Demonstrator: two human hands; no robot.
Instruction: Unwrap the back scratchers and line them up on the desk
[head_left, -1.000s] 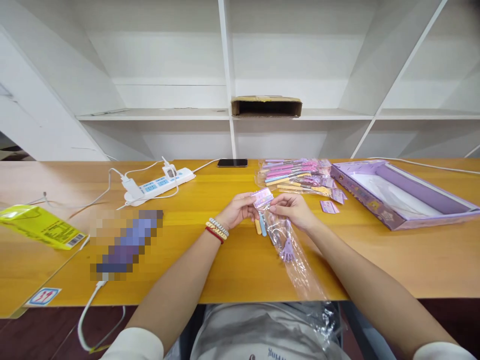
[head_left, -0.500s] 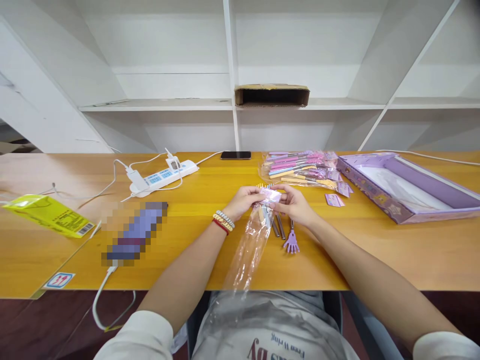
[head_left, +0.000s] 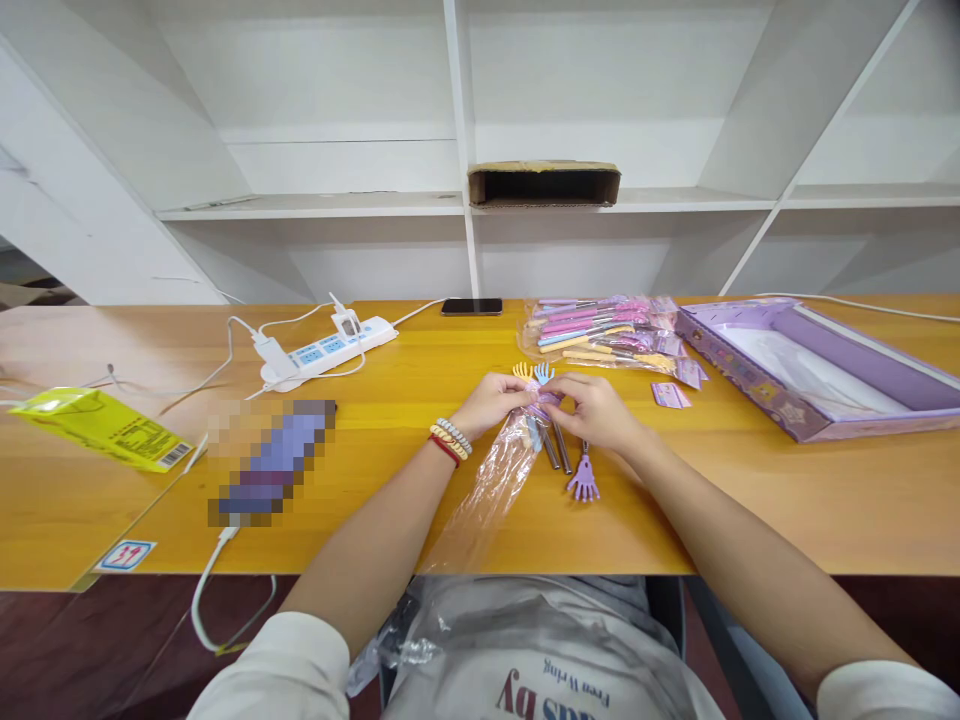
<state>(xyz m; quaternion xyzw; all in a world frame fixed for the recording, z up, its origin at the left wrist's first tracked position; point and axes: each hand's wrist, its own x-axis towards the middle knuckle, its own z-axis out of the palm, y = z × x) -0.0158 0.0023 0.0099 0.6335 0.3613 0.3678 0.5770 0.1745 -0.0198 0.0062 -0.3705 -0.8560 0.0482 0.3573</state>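
Observation:
My left hand (head_left: 491,404) pinches the top of a long clear plastic bag (head_left: 491,485), which trails down over the table edge. Opposite it, the closed fingers of my right hand (head_left: 592,408) grip a small purple printed card (head_left: 541,398) at the bag's top. My fingers partly cover the card. Just beyond my fingertips show the hand-shaped heads of a yellow back scratcher (head_left: 523,371) and a blue back scratcher (head_left: 544,373). Metal rods (head_left: 561,448) lie under my right hand. A purple back scratcher (head_left: 583,482) rests below it, fingers toward me.
Several bagged back scratchers (head_left: 600,330) lie behind my hands, with another purple card (head_left: 670,395) nearby. An open purple box (head_left: 814,428) stands at right. Leftward are a power strip (head_left: 330,352), a blurred-out device (head_left: 274,463) and a yellow package (head_left: 101,430). A phone (head_left: 471,307) lies at the back.
The purple card between my fingers shows less of its face. The yellow and blue scratcher heads are now in fuller view, and the bag's lower end has swung left.

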